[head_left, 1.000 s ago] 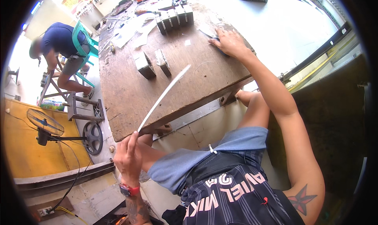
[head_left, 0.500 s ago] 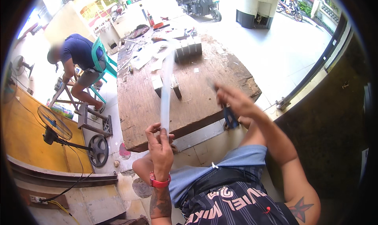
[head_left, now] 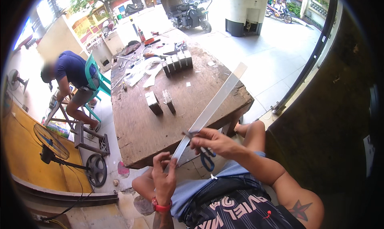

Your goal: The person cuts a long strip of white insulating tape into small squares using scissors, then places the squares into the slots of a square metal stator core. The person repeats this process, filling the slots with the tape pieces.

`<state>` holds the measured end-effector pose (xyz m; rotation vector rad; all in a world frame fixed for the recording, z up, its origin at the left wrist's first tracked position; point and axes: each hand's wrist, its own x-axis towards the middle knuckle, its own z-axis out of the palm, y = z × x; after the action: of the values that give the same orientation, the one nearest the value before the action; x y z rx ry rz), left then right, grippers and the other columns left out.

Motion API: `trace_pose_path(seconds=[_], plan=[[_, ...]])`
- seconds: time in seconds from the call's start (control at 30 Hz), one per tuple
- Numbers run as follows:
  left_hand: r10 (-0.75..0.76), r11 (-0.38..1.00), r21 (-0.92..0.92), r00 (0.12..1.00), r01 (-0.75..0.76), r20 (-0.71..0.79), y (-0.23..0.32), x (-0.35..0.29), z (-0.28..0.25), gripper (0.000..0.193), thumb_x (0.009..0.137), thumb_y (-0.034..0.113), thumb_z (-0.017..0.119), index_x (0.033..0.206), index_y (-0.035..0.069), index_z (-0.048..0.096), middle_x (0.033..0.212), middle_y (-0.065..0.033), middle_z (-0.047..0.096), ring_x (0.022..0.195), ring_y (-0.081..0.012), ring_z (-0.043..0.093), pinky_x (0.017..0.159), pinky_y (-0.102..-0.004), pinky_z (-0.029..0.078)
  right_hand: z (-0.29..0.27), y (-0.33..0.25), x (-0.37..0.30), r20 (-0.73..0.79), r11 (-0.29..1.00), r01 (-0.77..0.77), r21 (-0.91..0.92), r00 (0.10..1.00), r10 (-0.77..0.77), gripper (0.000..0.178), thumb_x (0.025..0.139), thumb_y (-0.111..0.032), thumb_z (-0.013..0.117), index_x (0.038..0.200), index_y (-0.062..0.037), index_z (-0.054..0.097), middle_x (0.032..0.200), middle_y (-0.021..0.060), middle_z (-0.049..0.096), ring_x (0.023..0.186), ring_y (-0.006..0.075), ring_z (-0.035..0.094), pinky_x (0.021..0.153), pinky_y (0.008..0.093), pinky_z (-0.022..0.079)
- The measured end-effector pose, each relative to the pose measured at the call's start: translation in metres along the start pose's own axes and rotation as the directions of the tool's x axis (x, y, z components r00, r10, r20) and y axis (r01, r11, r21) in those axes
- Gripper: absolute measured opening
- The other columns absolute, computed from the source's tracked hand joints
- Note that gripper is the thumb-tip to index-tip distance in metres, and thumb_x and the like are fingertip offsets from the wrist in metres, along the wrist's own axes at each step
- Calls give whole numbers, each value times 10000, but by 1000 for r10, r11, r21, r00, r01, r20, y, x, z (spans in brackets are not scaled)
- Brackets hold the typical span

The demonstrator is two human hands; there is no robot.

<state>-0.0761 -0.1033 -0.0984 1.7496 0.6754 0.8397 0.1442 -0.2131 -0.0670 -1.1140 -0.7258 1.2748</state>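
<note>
1. Two grips: left hand (head_left: 164, 173) pinching strip (head_left: 216, 99), which slants over near edge of table (head_left: 138, 127).
2. My right hand (head_left: 215, 141) closed around scissors (head_left: 205, 161); their opening unclear.
3. I'd keep strip taut, scissors square.

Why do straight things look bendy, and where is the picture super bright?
Head view: fisheye bending curves the dark rail; head view: glare whitens the floor beyond the table; head view: the pale strip stands out against the brown wood tabletop.
</note>
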Motion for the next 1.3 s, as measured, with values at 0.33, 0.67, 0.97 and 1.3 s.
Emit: trace_pose_path(seconds=[0.33,0.67,0.97,1.3], plan=[[-61,997,-43,998,63,27,-12,-1,-4,209,1110,197,591,1164,1,640,912,4,645,773,-45,553,677,-220,467,36,41,5,256,999,37,-40,966,-26,457,1095,-293,619,1503,-93,568,1043,6,664,924,82,574,819,278,502],[-119,982,156,991,108,62,-14,-8,-28,171,1094,180,621,1095,11,641,888,29,609,755,-41,513,661,-217,429,1,34,22,123,994,23,-107,992,-10,422,1069,-274,660,1435,-64,635,1057,7,695,943,84,613,807,273,529],[-150,945,293,989,143,-1,-25,-36,-96,157,1036,140,675,1014,-14,656,934,-85,644,866,-178,570,805,-309,469,-39,-21,51,-35,984,24,-178,999,-30,332,1035,-321,707,1190,-31,749,925,18,724,746,83,614,698,238,504],[-138,904,405,990,136,-25,-11,-46,-162,139,1007,141,691,1014,5,663,924,-85,627,867,-215,590,837,-334,470,-84,-89,42,-287,924,193,-329,912,-293,381,1059,-271,664,1389,-80,673,928,18,698,795,90,619,737,238,535]])
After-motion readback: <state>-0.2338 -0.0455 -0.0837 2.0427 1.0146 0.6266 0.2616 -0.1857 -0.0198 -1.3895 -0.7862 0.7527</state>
